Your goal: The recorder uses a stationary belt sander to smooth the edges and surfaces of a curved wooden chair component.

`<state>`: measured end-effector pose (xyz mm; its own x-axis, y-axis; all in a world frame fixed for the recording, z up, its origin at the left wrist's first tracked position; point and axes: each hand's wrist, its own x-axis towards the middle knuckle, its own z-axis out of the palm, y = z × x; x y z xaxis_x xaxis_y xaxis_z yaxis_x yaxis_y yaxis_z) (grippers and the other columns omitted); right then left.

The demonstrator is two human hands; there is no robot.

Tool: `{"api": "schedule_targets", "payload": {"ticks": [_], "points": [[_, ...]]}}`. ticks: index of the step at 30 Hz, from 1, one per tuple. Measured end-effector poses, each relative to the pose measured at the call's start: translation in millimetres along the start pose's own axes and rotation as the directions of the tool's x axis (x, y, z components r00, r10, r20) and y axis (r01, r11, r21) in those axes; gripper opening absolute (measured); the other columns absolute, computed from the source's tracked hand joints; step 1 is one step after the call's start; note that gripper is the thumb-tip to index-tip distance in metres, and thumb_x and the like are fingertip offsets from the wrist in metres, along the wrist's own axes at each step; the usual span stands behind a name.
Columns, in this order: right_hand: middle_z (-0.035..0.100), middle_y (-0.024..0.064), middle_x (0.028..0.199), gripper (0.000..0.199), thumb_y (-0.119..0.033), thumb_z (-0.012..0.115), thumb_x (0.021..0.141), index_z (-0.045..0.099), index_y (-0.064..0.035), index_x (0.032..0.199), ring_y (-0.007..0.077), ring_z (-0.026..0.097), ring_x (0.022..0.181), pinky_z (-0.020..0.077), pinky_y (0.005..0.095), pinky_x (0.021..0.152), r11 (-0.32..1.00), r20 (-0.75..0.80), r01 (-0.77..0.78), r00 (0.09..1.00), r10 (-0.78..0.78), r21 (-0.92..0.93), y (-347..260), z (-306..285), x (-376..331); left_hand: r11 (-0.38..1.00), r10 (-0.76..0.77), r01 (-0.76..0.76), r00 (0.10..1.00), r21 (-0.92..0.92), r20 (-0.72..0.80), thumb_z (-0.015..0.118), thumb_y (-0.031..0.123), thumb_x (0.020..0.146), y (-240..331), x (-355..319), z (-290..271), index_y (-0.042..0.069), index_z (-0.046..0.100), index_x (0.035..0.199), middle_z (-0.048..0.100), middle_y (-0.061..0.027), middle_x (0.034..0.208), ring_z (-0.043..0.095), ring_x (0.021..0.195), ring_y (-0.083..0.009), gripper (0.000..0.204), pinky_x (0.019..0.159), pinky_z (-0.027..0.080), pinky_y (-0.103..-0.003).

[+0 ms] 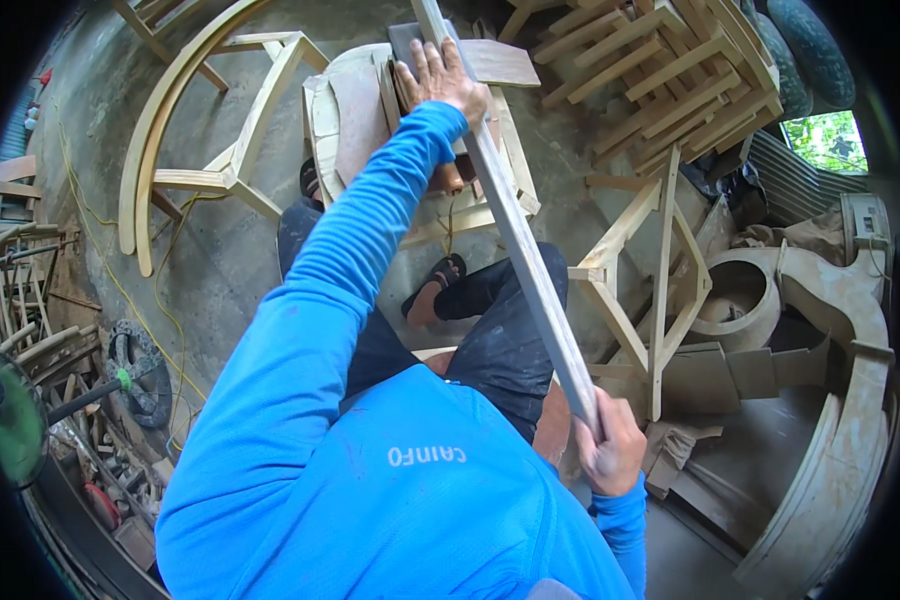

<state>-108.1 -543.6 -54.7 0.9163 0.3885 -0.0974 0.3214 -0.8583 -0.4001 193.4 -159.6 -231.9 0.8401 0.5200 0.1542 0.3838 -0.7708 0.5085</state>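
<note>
A long, straight wooden strip [530,255] runs slantwise from beyond the low wooden stand down to my right side. My right hand [613,445] is closed around its near end. Over the far part of the strip lies my left hand [445,85], palm down with fingers stretched out. Next to the left fingers is a dark grey flat surface [404,38], partly hidden by the hand and strip. A brown rounded knob [448,180] shows below my left wrist. Curved wooden panels [358,120] lie on the stand [518,150] between my legs and the strip's far end.
Wooden frames with curved rails [253,125] stand at the left, and another frame [660,270] stands to the right. Slatted wooden pieces [670,80] are stacked at the far right. A yellow cord [160,310] crosses the floor. A large curved duct-like machine [840,290] occupies the right side.
</note>
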Motion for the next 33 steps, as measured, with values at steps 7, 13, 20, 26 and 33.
{"api": "schedule_targets", "payload": {"ticks": [7, 13, 20, 26, 33], "points": [[0.058, 0.0146, 0.092, 0.044, -0.006, 0.078, 0.077, 0.066, -0.0007, 0.119, 0.0334, 0.061, 0.084, 0.0515, 0.0423, 0.073, 0.991, -0.041, 0.092, 0.995, -0.096, -0.101, -20.6, 35.3, 87.4, 0.990, -0.011, 0.008, 1.000, -0.140, -0.018, 0.045, 0.041, 0.096, -32.3, 103.7, 4.5, 0.001, 0.017, 0.161, 0.013, -0.0216, 0.169, 0.000, 0.158, -0.0394, 0.082, 0.126, 0.001, -0.055], [0.058, 0.0156, 0.094, 0.046, -0.005, 0.078, 0.076, 0.066, 0.0007, 0.120, 0.0341, 0.062, 0.084, 0.0521, 0.0428, 0.073, 0.991, -0.093, 0.121, 0.988, -0.126, -0.059, -38.2, 64.6, 146.2, 0.898, 0.191, -0.299, 0.926, -0.323, -0.326, 0.049, 0.036, 0.087, -68.8, 165.5, 13.5, 0.001, 0.011, 0.162, 0.013, -0.0223, 0.169, 0.000, 0.158, -0.0369, 0.092, 0.127, -0.001, -0.053], [0.058, 0.0156, 0.093, 0.046, -0.006, 0.077, 0.078, 0.065, 0.0007, 0.122, 0.0348, 0.062, 0.083, 0.0520, 0.0430, 0.073, 0.988, -0.172, 0.145, 0.973, -0.152, -0.052, -50.3, 101.6, 216.1, 1.000, -0.012, 0.012, 1.000, -0.008, -0.022, 0.047, 0.036, 0.088, -50.9, 239.5, -28.0, 0.006, 0.008, 0.164, 0.012, -0.0195, 0.170, 0.003, 0.158, -0.0358, 0.091, 0.127, 0.001, -0.051], [0.059, 0.0146, 0.099, 0.048, -0.008, 0.075, 0.079, 0.063, -0.0014, 0.125, 0.0363, 0.063, 0.090, 0.0516, 0.0441, 0.079, 0.971, -0.269, 0.236, 0.933, -0.238, -0.043, -64.5, 143.5, 287.4, 0.999, -0.046, 0.044, 0.995, -0.019, -0.092, 0.047, 0.035, 0.091, -65.3, 297.8, -71.0, 0.011, 0.003, 0.165, 0.009, -0.0149, 0.172, 0.002, 0.159, -0.0332, 0.090, 0.127, 0.002, -0.051], [0.058, 0.0164, 0.099, 0.045, -0.013, 0.074, 0.083, 0.064, -0.0033, 0.126, 0.0369, 0.063, 0.091, 0.0529, 0.0439, 0.078, 0.963, -0.398, 0.268, 0.880, -0.260, -0.036, -88.8, 165.0, 362.0, 0.999, -0.039, 0.041, 0.995, 0.022, -0.090, 0.046, 0.033, 0.092, -57.2, 317.3, -81.5, 0.011, 0.002, 0.165, 0.004, -0.0132, 0.172, -0.003, 0.159, -0.0310, 0.088, 0.127, -0.001, -0.051]]}}
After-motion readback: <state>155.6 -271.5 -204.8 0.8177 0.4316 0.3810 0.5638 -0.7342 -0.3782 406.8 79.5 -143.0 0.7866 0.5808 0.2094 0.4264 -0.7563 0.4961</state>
